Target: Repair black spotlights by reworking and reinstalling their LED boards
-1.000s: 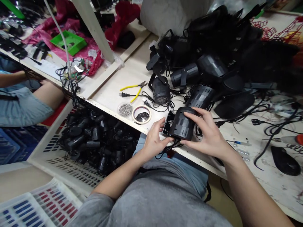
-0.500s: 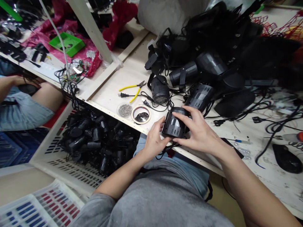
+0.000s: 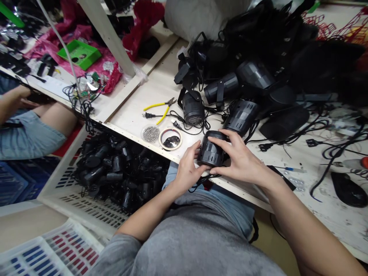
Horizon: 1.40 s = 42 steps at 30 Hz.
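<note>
Both hands grip a black cylindrical lamp housing (image 3: 212,150) with slots round its lower end, at the front edge of the table. My left hand (image 3: 189,165) holds its left side and bottom. From the right, my right hand (image 3: 240,155) has its fingers over the upper part and its thumb at the lower end. A black cord hangs below the housing, partly hidden. Just behind lies a similar slotted housing (image 3: 241,117). Left of the hands stand a roll of tape (image 3: 170,148) with black discs inside and a round dish of small metal parts (image 3: 150,133).
Yellow-handled pliers (image 3: 157,108) lie beyond the dish. A large heap of black lamps (image 3: 253,74) with cords fills the back right. Below the table's left edge, a white crate (image 3: 94,207) holds many black housings. Another person's hand (image 3: 27,100) is at the far left.
The view has shifted slightly. My hands keep the same grip, and the lamp housing tilts a little differently. At the far left, the other person's hands have moved.
</note>
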Available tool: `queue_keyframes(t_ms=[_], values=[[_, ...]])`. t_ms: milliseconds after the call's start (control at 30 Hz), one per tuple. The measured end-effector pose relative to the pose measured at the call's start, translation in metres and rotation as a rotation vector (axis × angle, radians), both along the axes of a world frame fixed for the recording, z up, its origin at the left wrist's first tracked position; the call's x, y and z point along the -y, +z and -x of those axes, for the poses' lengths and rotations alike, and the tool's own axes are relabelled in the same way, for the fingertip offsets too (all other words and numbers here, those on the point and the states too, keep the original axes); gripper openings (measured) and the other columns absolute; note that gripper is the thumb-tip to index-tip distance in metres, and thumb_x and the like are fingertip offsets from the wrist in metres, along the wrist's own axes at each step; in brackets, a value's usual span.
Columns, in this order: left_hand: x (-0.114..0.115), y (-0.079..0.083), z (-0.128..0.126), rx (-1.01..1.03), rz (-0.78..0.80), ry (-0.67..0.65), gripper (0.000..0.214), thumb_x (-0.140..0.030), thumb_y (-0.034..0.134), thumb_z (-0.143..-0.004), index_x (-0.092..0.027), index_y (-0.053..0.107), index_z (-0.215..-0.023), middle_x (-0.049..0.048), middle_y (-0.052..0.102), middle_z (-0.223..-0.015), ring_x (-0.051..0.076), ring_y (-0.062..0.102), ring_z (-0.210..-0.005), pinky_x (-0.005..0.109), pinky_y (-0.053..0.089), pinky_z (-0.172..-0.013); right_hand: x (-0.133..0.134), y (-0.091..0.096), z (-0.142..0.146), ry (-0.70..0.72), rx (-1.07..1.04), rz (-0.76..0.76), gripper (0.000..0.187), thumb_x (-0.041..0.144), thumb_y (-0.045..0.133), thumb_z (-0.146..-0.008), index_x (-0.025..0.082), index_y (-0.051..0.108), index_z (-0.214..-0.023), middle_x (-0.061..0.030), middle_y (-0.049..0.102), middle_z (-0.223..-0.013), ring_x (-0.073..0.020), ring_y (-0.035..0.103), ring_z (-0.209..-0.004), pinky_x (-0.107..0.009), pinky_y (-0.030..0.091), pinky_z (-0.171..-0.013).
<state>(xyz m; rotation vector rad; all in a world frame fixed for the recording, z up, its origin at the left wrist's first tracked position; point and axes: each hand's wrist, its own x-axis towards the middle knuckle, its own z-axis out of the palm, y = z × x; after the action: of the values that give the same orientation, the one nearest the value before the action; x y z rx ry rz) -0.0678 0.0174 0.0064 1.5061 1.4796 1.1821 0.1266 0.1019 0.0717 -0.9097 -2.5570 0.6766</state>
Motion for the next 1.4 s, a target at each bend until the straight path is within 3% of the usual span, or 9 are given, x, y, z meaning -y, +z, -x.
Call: queue_keyframes(t_ms=[167,400,600,833,1000,1100,1200,1300,1400], values=[[-0.001,-0.001,0.001,0.03,0.016,0.0,0.085,-0.027,0.082,-0.078,-0.023,0.037,-0.15,0.0154,0.058,-0.139,0.03,0.066,-0.119,0.052,0.057,-0.102,-0.006,-0.003,-0.005,0.05,-0.01,-0.021,0.093,0.067,0.074,-0.076,0.029,0.04,-0.154,-0.0196,0.035,-0.15,-0.0407,0.039,-0.143,-0.064,0.041,-0.113],[-0.004,-0.001,0.001,0.045,0.007,-0.015,0.082,-0.033,0.084,-0.079,-0.023,0.041,-0.147,0.0152,0.06,-0.135,0.028,0.068,-0.112,0.05,0.06,-0.096,-0.014,-0.001,-0.009,0.111,-0.03,-0.012,0.088,0.046,0.081,-0.077,0.033,0.04,-0.154,-0.0162,0.036,-0.151,-0.0389,0.041,-0.142,-0.061,0.044,-0.113],[-0.005,-0.002,0.001,0.059,-0.002,-0.028,0.079,-0.039,0.083,-0.08,-0.025,0.043,-0.147,0.014,0.06,-0.134,0.028,0.068,-0.111,0.051,0.06,-0.096,-0.014,0.003,-0.01,0.115,-0.016,0.006,0.084,0.039,0.078,-0.079,0.032,0.041,-0.154,-0.0164,0.036,-0.151,-0.0385,0.04,-0.143,-0.061,0.045,-0.113],[-0.008,-0.001,0.003,0.132,0.031,-0.013,0.082,-0.04,0.087,-0.073,-0.024,0.049,-0.143,0.0124,0.061,-0.131,0.026,0.069,-0.107,0.047,0.062,-0.092,-0.015,-0.002,-0.012,0.117,0.029,0.053,0.091,0.043,0.079,-0.078,0.036,0.035,-0.157,-0.0141,0.03,-0.157,-0.039,0.037,-0.147,-0.061,0.043,-0.115],[-0.014,0.003,0.005,0.195,0.094,0.001,0.086,-0.029,0.091,-0.063,-0.02,0.052,-0.14,0.0127,0.063,-0.127,0.024,0.069,-0.102,0.046,0.061,-0.092,-0.018,-0.009,-0.01,0.11,0.019,0.049,0.096,0.044,0.084,-0.073,0.032,0.038,-0.157,-0.0155,0.029,-0.157,-0.0392,0.035,-0.148,-0.06,0.04,-0.117],[-0.021,0.011,0.017,0.328,0.18,-0.098,0.097,-0.025,0.091,-0.058,-0.022,0.047,-0.144,0.0134,0.063,-0.127,0.024,0.07,-0.102,0.044,0.059,-0.093,-0.019,-0.009,-0.008,0.089,0.0,0.093,0.095,0.04,0.086,-0.07,0.032,0.043,-0.154,-0.0139,0.031,-0.157,-0.0386,0.037,-0.147,-0.058,0.038,-0.119],[-0.034,0.028,0.026,0.43,0.372,-0.157,0.099,-0.033,0.09,-0.061,-0.024,0.042,-0.147,0.0137,0.064,-0.127,0.026,0.071,-0.103,0.045,0.057,-0.093,-0.021,-0.007,-0.006,0.088,0.003,0.142,0.094,0.036,0.085,-0.069,0.033,0.044,-0.153,-0.0119,0.03,-0.158,-0.0372,0.038,-0.147,-0.056,0.037,-0.121],[-0.051,0.048,0.016,0.329,0.5,-0.035,0.098,-0.044,0.088,-0.067,-0.017,0.041,-0.149,0.0144,0.069,-0.117,0.031,0.07,-0.107,0.046,0.056,-0.094,-0.023,-0.007,-0.007,0.088,-0.007,0.181,0.095,0.031,0.085,-0.069,0.036,0.042,-0.154,-0.0092,0.026,-0.163,-0.0354,0.037,-0.15,-0.055,0.036,-0.122],[-0.064,0.06,-0.004,0.207,0.481,0.066,0.105,-0.035,0.096,-0.055,-0.013,0.046,-0.146,0.015,0.07,-0.118,0.033,0.068,-0.113,0.045,0.054,-0.098,-0.022,-0.011,-0.012,0.056,-0.056,0.241,0.095,0.031,0.085,-0.069,0.037,0.042,-0.154,-0.008,0.022,-0.167,-0.0345,0.03,-0.154,-0.055,0.031,-0.124]])
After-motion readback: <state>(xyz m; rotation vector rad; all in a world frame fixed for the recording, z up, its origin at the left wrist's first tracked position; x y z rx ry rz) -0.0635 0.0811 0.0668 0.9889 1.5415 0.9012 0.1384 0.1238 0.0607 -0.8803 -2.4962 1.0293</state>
